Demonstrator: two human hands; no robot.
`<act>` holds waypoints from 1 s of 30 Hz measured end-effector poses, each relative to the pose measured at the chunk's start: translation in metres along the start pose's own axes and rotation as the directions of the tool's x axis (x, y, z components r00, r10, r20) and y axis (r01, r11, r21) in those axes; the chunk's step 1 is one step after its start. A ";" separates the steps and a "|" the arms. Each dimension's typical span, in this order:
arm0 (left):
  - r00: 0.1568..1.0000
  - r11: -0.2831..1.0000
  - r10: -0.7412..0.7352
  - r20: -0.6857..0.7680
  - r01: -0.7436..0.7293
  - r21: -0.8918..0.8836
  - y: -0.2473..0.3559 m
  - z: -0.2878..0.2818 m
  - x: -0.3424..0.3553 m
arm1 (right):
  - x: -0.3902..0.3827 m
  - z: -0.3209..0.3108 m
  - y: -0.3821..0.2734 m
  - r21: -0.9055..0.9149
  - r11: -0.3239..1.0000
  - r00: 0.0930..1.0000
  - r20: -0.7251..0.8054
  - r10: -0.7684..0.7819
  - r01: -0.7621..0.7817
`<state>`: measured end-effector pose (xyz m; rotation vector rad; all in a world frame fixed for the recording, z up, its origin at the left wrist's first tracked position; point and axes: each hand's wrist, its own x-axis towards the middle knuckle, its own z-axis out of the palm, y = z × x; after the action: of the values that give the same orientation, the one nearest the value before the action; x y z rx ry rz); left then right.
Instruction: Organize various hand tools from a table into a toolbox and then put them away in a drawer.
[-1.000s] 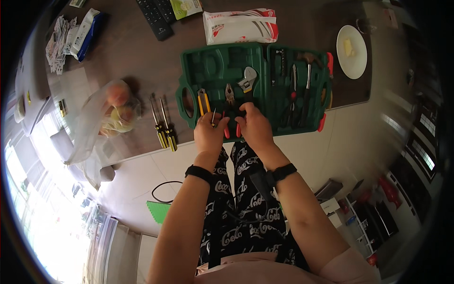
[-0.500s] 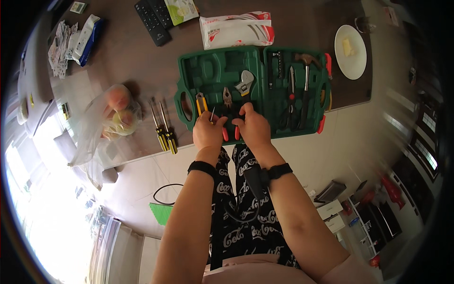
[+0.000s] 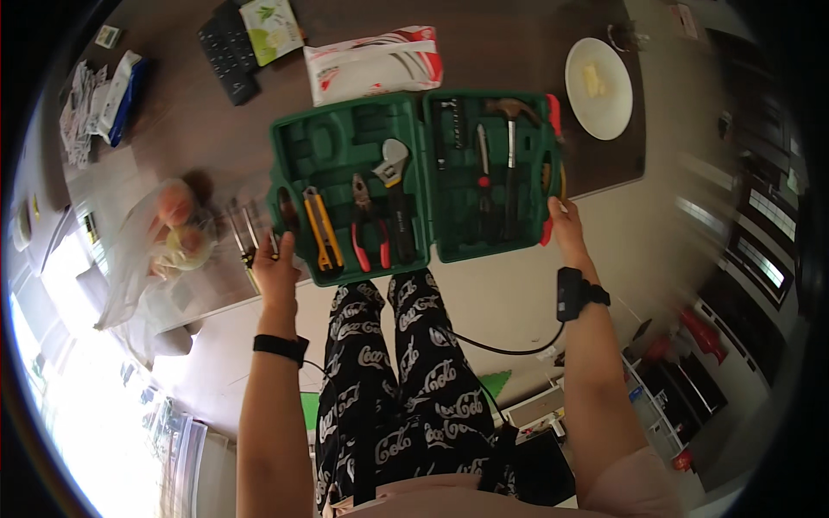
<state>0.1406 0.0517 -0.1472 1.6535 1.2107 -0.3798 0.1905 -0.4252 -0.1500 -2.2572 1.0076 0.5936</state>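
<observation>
Hands: since the earlier frame they are moving apart, from over the pliers out to the two sides of the tool case.
Left hand (image 3: 276, 269): its grip is curling beside the case's left handle, overlapping the screwdrivers (image 3: 237, 233); whether it is gripping one, I cannot tell.
Right hand (image 3: 566, 226): its grip is hovering at or touching the case's right edge, by a red latch (image 3: 547, 231); I cannot tell if it is closing on anything.
Green tool case (image 3: 339, 166): lying open on the counter (image 3: 250, 147), covering part of its near edge.
Left half: holding a yellow utility knife (image 3: 322, 229), red-handled pliers (image 3: 363, 205) and an adjustable wrench (image 3: 400, 207).
Right half: holding a hammer (image 3: 511, 164).
Plate (image 3: 604, 116): sitting right of the case.
</observation>
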 end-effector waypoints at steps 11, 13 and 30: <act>0.998 0.973 0.049 0.048 -0.058 0.224 0.012 0.001 0.007 | 0.014 0.000 0.012 0.595 0.786 0.984 0.142 0.107 -0.171; 0.999 0.969 0.054 -0.003 -0.052 0.242 0.002 -0.002 0.010 | 0.001 -0.009 0.001 0.678 0.706 0.966 0.255 0.034 -0.204; 0.987 0.998 -0.051 0.151 0.056 -0.031 0.000 -0.004 -0.005 | -0.123 -0.070 -0.104 0.395 0.890 0.898 0.267 -0.350 0.229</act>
<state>0.1375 0.0524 -0.1419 1.5369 1.1444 -0.5048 0.2064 -0.3536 0.0096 -1.8570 0.5365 0.5803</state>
